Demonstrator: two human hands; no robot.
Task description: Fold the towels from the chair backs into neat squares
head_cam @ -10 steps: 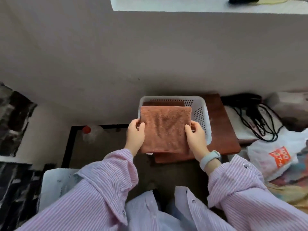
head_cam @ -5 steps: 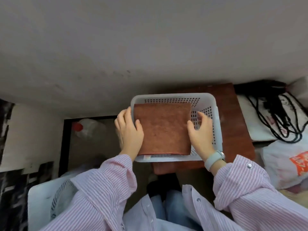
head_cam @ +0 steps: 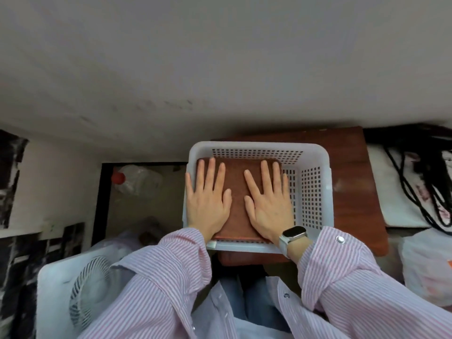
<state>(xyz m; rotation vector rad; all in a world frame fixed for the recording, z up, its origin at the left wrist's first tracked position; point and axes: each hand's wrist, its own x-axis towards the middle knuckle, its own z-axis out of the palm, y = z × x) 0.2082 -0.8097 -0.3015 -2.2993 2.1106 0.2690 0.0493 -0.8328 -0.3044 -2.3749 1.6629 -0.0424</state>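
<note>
A folded rust-brown towel (head_cam: 236, 184) lies flat inside a white perforated plastic basket (head_cam: 315, 192), filling its left part. My left hand (head_cam: 208, 199) rests palm down on the towel's left side, fingers spread. Flat on the towel's right side lies my right hand (head_cam: 267, 201), also with fingers apart and a watch on its wrist. Neither hand grips anything. The towel's near edge shows at the basket's front wall.
The basket stands on a reddish-brown wooden stool (head_cam: 354, 182) against a grey wall. A white bag with black cords (head_cam: 413, 182) lies to the right, a plastic bag (head_cam: 428, 267) below it. A white fan (head_cam: 80, 297) sits at lower left, a red-capped bottle (head_cam: 132, 178) beyond it.
The towel went from held above the basket down into it. Both hands let go of its edges and now lie flat on top of it.
</note>
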